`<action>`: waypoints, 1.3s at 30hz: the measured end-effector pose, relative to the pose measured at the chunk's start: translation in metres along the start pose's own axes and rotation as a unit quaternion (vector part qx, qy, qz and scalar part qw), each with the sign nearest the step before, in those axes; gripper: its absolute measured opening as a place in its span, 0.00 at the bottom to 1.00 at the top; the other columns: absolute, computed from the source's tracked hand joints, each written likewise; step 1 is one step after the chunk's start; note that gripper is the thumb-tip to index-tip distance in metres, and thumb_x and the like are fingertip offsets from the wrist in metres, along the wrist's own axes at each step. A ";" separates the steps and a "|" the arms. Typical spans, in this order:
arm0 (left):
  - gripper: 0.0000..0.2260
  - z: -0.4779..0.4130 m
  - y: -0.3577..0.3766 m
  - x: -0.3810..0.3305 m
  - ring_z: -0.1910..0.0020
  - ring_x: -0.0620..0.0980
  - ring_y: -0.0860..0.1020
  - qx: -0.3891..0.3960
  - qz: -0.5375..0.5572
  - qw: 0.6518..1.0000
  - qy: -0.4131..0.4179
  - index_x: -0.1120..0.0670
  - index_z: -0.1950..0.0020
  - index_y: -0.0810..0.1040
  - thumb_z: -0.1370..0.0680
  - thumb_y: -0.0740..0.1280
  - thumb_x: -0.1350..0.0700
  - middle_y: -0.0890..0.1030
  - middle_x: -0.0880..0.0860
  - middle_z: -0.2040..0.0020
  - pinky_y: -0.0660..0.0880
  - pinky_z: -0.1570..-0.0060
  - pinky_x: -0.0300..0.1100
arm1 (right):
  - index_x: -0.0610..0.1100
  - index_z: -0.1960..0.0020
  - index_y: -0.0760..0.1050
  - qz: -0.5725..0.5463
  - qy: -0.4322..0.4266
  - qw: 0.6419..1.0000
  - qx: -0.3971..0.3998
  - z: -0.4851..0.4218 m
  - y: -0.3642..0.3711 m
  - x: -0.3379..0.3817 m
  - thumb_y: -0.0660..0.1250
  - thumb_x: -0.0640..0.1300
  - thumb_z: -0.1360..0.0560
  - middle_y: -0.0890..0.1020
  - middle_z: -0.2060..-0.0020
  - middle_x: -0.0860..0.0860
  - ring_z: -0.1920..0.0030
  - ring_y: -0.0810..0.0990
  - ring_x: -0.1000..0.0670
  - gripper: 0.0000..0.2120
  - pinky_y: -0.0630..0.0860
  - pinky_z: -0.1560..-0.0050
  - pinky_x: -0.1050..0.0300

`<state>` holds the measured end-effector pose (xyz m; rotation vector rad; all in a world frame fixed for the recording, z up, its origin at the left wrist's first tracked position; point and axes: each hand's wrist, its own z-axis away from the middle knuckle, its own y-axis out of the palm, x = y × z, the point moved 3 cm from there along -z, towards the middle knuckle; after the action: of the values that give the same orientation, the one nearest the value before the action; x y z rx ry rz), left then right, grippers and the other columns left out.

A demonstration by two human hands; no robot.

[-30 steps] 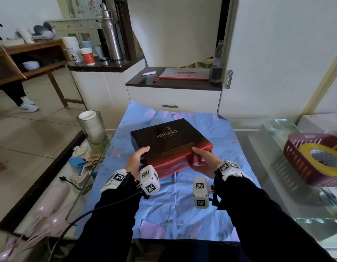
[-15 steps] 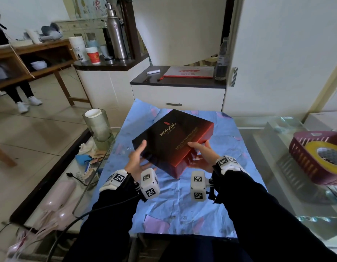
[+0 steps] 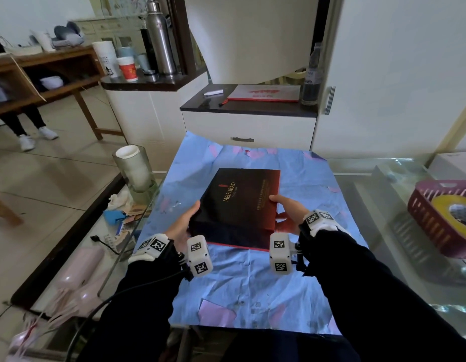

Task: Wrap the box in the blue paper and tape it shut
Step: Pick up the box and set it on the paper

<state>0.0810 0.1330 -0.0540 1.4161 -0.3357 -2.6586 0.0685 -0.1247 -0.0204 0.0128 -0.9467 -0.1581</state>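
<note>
A flat black-and-red box (image 3: pixel 239 202) with gold lettering is held over the middle of the blue wrapping paper (image 3: pixel 252 278), which lies spread flat on the glass table. My left hand (image 3: pixel 183 224) grips the box's near left corner, thumb along its left edge. My right hand (image 3: pixel 288 211) grips the right side, thumb on top and fingers under it. The box's long side now runs away from me. A roll of yellow tape (image 3: pixel 454 218) lies in a purple basket at the right.
The purple basket (image 3: pixel 422 226) stands on the glass table (image 3: pixel 383 257) at the right edge. A glass jar with a white roll (image 3: pixel 133 169) stands left of the paper. White cabinets (image 3: pixel 247 126) are behind. A person's legs show at far left.
Both hands have turned the box about a quarter turn, so its lettering now runs lengthwise away from me, and it sits lower over the paper.
</note>
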 end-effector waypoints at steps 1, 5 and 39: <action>0.21 0.002 0.002 0.000 0.41 0.56 0.78 -0.005 -0.004 1.000 0.002 0.54 0.40 0.79 0.27 0.68 0.42 0.82 0.56 0.42 0.70 0.34 0.53 | 0.42 0.51 0.70 0.001 0.001 1.000 -0.007 -0.001 -0.003 0.000 0.64 0.47 0.23 0.73 0.64 0.43 0.68 0.74 0.45 0.09 0.78 0.70 0.52; 0.21 0.005 0.003 0.003 0.43 0.55 0.79 -0.012 -0.013 1.000 0.010 0.53 0.38 0.77 0.28 0.69 0.44 0.81 0.55 0.42 0.72 0.36 0.54 | 0.42 0.55 0.70 -0.012 0.005 1.000 -0.004 -0.003 -0.008 -0.004 0.64 0.46 0.23 0.74 0.65 0.43 0.68 0.73 0.45 0.08 0.78 0.63 0.49; 0.17 0.072 -0.020 -0.017 0.50 0.55 0.73 -0.093 -0.125 0.988 -0.003 0.59 0.47 0.73 0.23 0.63 0.45 0.75 0.55 0.56 0.69 0.47 0.46 | 0.40 0.31 0.67 0.136 -0.086 0.987 -0.006 0.013 0.042 -0.002 0.58 0.46 0.20 0.74 0.57 0.51 0.59 0.74 0.50 0.19 0.72 0.41 0.45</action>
<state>0.0309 0.1656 -0.0067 1.4782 0.0974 -2.7972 0.0626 -0.0822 -0.0113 -0.1437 -1.1090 0.0889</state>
